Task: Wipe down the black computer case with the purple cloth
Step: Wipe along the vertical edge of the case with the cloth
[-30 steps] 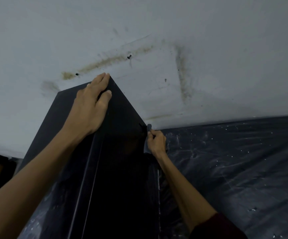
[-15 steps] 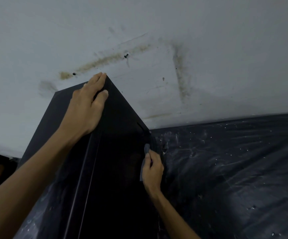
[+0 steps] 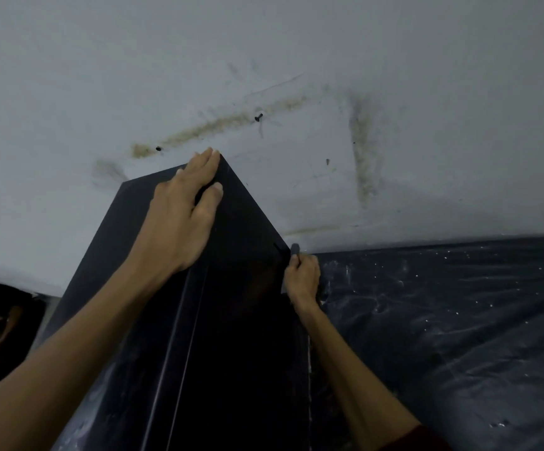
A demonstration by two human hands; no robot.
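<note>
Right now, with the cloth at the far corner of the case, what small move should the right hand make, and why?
Probably slide the right hand with the cloth toward you along the case edge: it sits at the far end, left hand pressing the top.

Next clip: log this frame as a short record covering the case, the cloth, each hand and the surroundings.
case: black metal computer case, seen from above
cloth: small purple-grey cloth, at the case's right edge, mostly hidden by the hand
left: left hand lies flat on the case's upper face, fingers straight
right: right hand curled round the cloth, pressed to the case's right edge
surroundings: stained pale wall behind; black plastic sheet to the right
</note>
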